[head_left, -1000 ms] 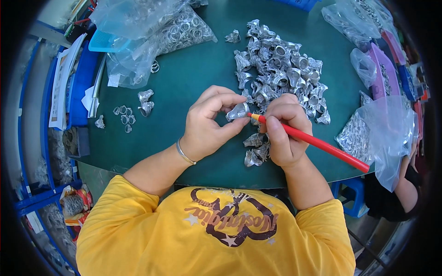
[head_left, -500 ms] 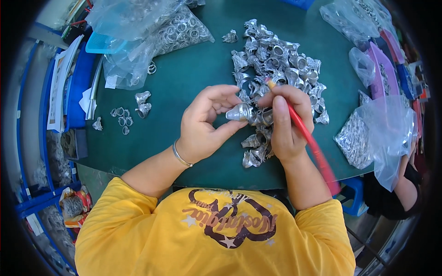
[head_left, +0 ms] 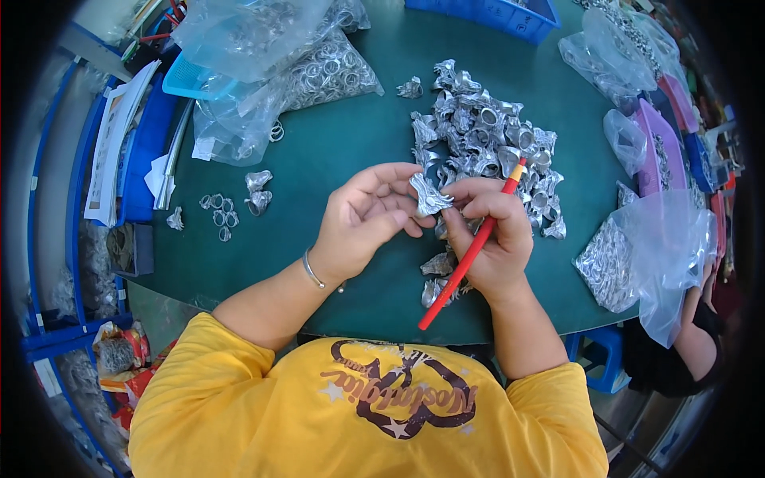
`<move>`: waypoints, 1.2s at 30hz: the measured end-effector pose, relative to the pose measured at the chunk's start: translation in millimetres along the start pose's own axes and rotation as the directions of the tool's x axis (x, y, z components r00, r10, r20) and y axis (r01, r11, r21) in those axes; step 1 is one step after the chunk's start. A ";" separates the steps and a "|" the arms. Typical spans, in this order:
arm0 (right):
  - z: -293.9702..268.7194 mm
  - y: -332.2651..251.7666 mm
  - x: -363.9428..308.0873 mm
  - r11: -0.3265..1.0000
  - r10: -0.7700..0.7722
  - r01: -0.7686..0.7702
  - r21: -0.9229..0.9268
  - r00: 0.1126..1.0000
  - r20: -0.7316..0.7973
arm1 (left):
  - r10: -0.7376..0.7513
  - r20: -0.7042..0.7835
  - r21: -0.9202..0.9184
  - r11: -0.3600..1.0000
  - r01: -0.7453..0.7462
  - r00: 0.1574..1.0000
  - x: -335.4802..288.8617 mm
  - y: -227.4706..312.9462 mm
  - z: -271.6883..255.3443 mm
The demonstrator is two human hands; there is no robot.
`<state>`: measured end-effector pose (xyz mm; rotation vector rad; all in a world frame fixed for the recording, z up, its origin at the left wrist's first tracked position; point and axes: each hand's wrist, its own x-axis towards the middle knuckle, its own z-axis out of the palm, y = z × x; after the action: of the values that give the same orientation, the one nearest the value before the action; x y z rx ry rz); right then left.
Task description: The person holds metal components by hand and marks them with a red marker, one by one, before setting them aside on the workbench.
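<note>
Beneath the fingers of both hands: green tabletop (head_left: 335, 135), strewn with silver metal pieces. Nearest, below the fingers: yellow shirt (head_left: 303, 422) with dark print. Behind the left fingers, at the wrist: silver bangle (head_left: 313, 269).

On the left hand (head_left: 351, 219): fingers loosely curled, thumb parted from them and clear of the metal; fingertip contact impossible to confirm. On the right hand (head_left: 498, 243): thumb and forefinger pinched on the right end of a sculpted silver piece (head_left: 428, 193), just beside the left fingertips, ridged side in view. Also lodged in the right hand: red pen (head_left: 470, 248), yellow-banded tip upward beyond the knuckles, butt slanting down and left.

Just below the right fingers: small group of silver pieces (head_left: 435, 264). Just beyond them: large heap of silver pieces (head_left: 462, 119). Left of the left fingers, well apart: pair of silver pieces (head_left: 257, 183), then cluster of small rings (head_left: 219, 217). Right of the right fingers, well apart: clear bag of silver parts (head_left: 610, 267); farther out, purple tray (head_left: 656, 123). Ahead and left of the fingers: clear bag of rings (head_left: 331, 72), against a light blue basket (head_left: 191, 84). Farthest ahead: blue tray (head_left: 494, 24).
</note>
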<state>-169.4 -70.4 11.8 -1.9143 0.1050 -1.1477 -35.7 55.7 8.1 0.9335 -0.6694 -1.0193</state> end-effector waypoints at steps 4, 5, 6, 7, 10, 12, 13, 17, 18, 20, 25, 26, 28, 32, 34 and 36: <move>-1.3 2.3 0.9 0.994 -0.093 0.095 -0.049 0.995 0.041 | 0.088 -0.010 -0.026 0.996 -0.088 0.996 -0.3 -7.5 4.9; -1.2 1.7 0.6 0.993 -0.097 0.101 -0.062 0.993 0.063 | 0.171 -0.067 0.055 0.984 -0.168 0.983 -0.9 -9.0 8.3; 0.6 2.4 2.1 0.995 -0.099 0.098 -0.037 0.995 -0.021 | 0.177 -0.060 0.063 0.983 -0.173 0.982 0.2 -6.0 7.8; 2.2 3.0 3.6 0.995 -0.097 0.097 -0.011 0.990 -0.105 | 0.441 0.037 0.365 0.829 -0.423 0.897 1.0 -2.6 6.3; -6.3 7.2 5.8 0.997 -0.074 0.065 -0.050 0.974 -0.214 | 0.777 0.418 0.651 0.105 -0.752 0.471 12.4 36.7 3.1; -8.2 9.9 5.9 0.996 -0.064 0.047 -0.078 0.970 -0.234 | 0.838 0.476 0.776 -0.258 -0.576 0.267 30.5 76.0 -16.3; -6.1 9.8 6.3 0.998 -0.046 0.033 -0.056 0.970 -0.240 | 0.905 0.375 0.780 -0.190 -0.597 0.201 47.3 95.6 -19.6; -4.6 7.5 7.1 0.998 -0.040 0.027 -0.057 0.971 -0.234 | 0.867 0.309 0.951 -0.280 -0.131 0.392 92.1 152.0 -62.0; -5.9 8.1 6.9 0.998 -0.032 0.020 -0.056 0.972 -0.234 | 0.830 0.433 0.901 -0.404 -0.154 0.353 93.2 147.1 -54.5; -8.3 10.1 7.3 0.998 -0.021 0.007 -0.055 0.969 -0.246 | 0.745 0.540 0.838 -0.433 -0.333 0.391 91.9 119.1 -26.5; -7.6 11.5 6.5 0.999 -0.007 -0.002 -0.039 0.972 -0.234 | 0.295 0.248 0.960 0.055 -0.275 0.923 83.8 6.2 -7.7; -8.0 12.2 6.4 0.999 -0.007 -0.003 -0.042 0.972 -0.235 | 0.294 0.250 0.959 0.057 -0.278 0.923 85.0 -3.5 -15.2; -6.6 12.9 4.7 1.000 0.020 -0.024 -0.014 0.971 -0.237 | 0.324 0.192 0.958 0.143 -0.249 0.926 83.8 -8.4 -25.1; -5.8 8.8 6.2 0.998 0.014 -0.027 -0.055 0.974 -0.226 | 0.302 -0.067 0.828 0.549 -0.116 0.951 66.2 -7.3 -26.0; -2.4 1.7 3.8 0.991 0.108 -0.118 -0.061 0.982 -0.158 | 0.196 -0.156 0.612 0.789 -0.061 0.968 46.3 2.1 -1.8; -0.6 -0.3 3.8 0.992 0.100 -0.106 -0.067 0.992 -0.081 | 0.045 -0.203 0.261 0.965 0.010 0.978 30.4 3.2 11.2</move>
<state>-167.7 -72.4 14.7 -1.9032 0.2870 -1.1621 -31.8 24.8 17.5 1.2435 -0.6440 -0.8152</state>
